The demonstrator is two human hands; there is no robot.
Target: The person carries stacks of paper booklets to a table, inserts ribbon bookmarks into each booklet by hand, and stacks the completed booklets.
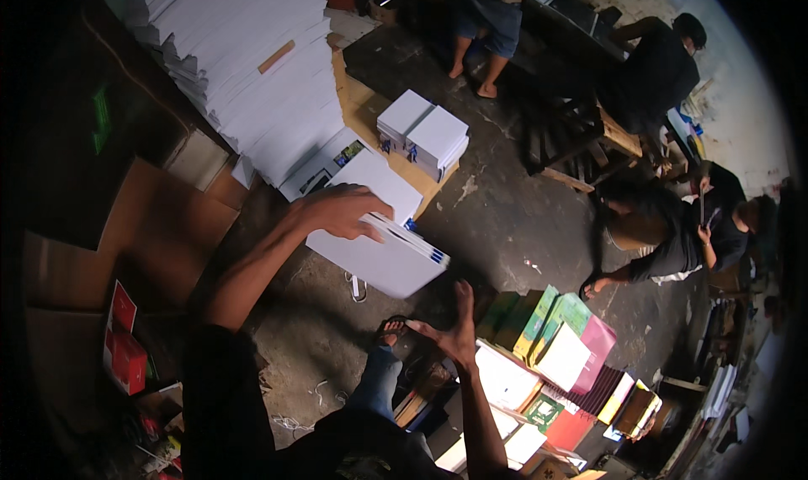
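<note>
My left hand (347, 210) grips a thin stack of white booklets (374, 263) by its upper edge, fingers closed over it. The stack is tilted in the air, and dark blue marks show along its edge. My right hand (454, 333) is empty below the stack's right end, thumb and fingers spread apart, not touching it. Just beyond my left hand lie more white sheets (383, 185), one with a printed picture. Farther off, two neat white paper stacks (421, 130) stand side by side on a brown board (429, 185).
A tall pile of white paper (244, 67) rises at the far left. Colourful books and pads (547, 337) are heaped at the right near me. Brown cardboard (151, 236) stands left. Several people sit or stand at the far right, by a wooden bench (619, 135).
</note>
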